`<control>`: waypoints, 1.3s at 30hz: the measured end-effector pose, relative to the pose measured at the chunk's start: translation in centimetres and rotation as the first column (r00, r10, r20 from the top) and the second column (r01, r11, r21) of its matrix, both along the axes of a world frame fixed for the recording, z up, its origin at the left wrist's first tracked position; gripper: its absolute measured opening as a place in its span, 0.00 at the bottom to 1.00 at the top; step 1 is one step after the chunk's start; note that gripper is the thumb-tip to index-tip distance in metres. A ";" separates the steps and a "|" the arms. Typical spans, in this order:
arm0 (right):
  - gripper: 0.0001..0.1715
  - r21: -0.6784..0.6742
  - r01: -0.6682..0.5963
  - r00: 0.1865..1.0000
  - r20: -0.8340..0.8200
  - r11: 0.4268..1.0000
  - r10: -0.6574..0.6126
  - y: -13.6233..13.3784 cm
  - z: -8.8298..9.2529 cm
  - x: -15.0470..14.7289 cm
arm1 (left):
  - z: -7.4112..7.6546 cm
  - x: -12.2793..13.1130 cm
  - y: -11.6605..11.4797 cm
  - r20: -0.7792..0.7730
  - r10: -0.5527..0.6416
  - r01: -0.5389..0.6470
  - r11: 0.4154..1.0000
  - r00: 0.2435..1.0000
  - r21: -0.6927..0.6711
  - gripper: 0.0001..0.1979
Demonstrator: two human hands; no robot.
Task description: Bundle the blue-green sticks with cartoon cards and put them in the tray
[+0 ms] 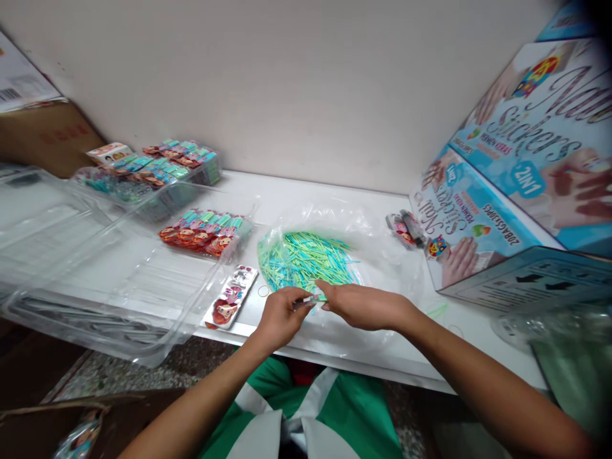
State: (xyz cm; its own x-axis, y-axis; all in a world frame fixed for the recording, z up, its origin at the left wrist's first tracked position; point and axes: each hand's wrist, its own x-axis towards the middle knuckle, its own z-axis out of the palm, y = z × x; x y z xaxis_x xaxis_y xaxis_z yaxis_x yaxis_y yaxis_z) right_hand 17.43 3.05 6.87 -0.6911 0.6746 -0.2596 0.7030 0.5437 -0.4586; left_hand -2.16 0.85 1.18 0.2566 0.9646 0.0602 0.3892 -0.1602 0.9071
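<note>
My left hand (pixel 284 313) is closed in a pinch at the front of the white table, around a small pale and dark piece whose kind I cannot make out. My right hand (pixel 359 306) meets it from the right, palm down, its fingertips closed on a short bit of green stick (pixel 321 298). Just beyond both hands lies a heap of thin green and blue sticks (pixel 313 255) on an opened clear plastic bag (pixel 382 255). Left of my left hand rests a stack of printed cards (pixel 230 301) with a red-haired cartoon figure. A thin tan ring (pixel 259 291) lies between.
A row of filled packs (pixel 203 234) lies behind the cards. Large clear plastic trays (pixel 129 350) cover the table's left, with more packs (pixel 176 156) behind. Blue printed boxes (pixel 482 217) stand on the right; a dark small pack (pixel 405 229) lies beside them.
</note>
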 end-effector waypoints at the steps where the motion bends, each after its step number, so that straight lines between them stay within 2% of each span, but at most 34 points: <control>1: 0.29 0.005 0.007 1.000 0.007 1.000 -0.007 0.0 -0.3 -0.1 | 0.1 0.0 0.0 -0.040 -0.029 0.030 0.999 0.999 0.039 0.10; 5: 0.37 0.015 0.076 0.994 -0.074 0.997 -0.074 0.0 -1.7 -0.1 | 0.6 0.1 -0.2 -0.198 -0.131 0.163 0.974 0.971 0.159 0.13; 8: 0.37 -0.020 0.114 0.980 -0.164 0.993 -0.116 0.2 -2.4 -0.1 | 0.9 0.3 -0.4 -0.222 -0.220 0.244 0.966 0.950 0.089 0.13; 11: 0.37 -0.101 0.059 0.975 -0.208 0.993 -0.079 0.7 -1.8 -0.1 | 1.0 0.4 -0.5 -0.134 -0.285 0.283 0.959 0.949 -0.034 0.12; 13: 0.38 -0.156 -0.024 0.977 -0.214 0.987 -0.010 1.0 -0.8 0.0 | 1.0 0.5 -0.6 -0.033 -0.280 0.276 0.956 0.959 -0.096 0.13; 15: 0.34 -0.182 -0.078 0.975 -0.220 0.980 0.037 1.2 0.1 0.1 | 1.0 0.6 -0.7 0.068 -0.266 0.274 0.950 0.962 -0.150 0.13; 17: 0.28 -0.140 -0.033 0.976 -0.220 0.990 0.002 1.3 0.4 0.0 | 0.9 0.7 -0.8 0.157 -0.279 0.308 0.928 0.947 -0.211 0.14; 20: 0.27 0.012 0.091 0.988 -0.129 0.996 -0.089 1.1 -0.1 -0.8 | 0.9 1.0 -0.9 0.238 -0.310 0.371 0.883 0.920 -0.288 0.15; 23: 0.35 0.076 0.056 0.998 -0.041 0.996 -0.052 1.2 -0.9 -1.9 | 0.6 1.5 -0.9 0.306 -0.323 0.422 0.835 0.896 -0.353 0.17; 25: 0.33 0.060 0.069 0.993 -0.104 0.996 -0.062 1.5 -1.1 -2.3 | 0.4 1.8 -1.0 0.366 -0.285 0.423 0.820 0.886 -0.385 0.17; 27: 0.27 0.021 0.204 0.946 -0.260 0.979 -0.192 1.8 -1.0 -2.2 | 0.1 2.1 -1.0 0.434 -0.177 0.371 0.831 0.883 -0.415 0.17; 30: 0.24 -0.226 0.412 0.756 -0.457 0.883 -0.469 1.6 -1.2 -1.3 | -0.2 2.0 -1.1 0.526 0.022 0.279 0.829 0.850 -0.485 0.16; 32: 0.22 -0.434 0.416 0.660 -0.461 0.799 -0.593 1.1 -1.8 -0.7 | -0.3 1.9 -1.0 0.559 0.091 0.257 0.820 0.824 -0.512 0.16; 34: 0.18 -0.542 0.380 0.611 -0.461 0.750 -0.643 0.5 -2.7 -0.4 | -0.3 1.8 -1.0 0.571 0.093 0.260 0.822 0.816 -0.507 0.16; 39: 0.13 -0.567 0.366 0.524 -0.529 0.738 -0.667 -0.1 -4.4 -0.8 | -0.6 2.0 -1.2 0.549 0.073 0.263 0.821 0.832 -0.508 0.15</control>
State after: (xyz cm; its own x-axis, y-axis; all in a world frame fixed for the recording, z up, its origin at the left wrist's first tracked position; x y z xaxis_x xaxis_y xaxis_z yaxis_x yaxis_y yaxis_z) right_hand 16.60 2.96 2.49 -0.3149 0.9318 -0.1803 0.2153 -0.1149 -0.9698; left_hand -0.15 -0.32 0.56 0.4377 0.8445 -0.3087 -0.1606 0.4112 0.8973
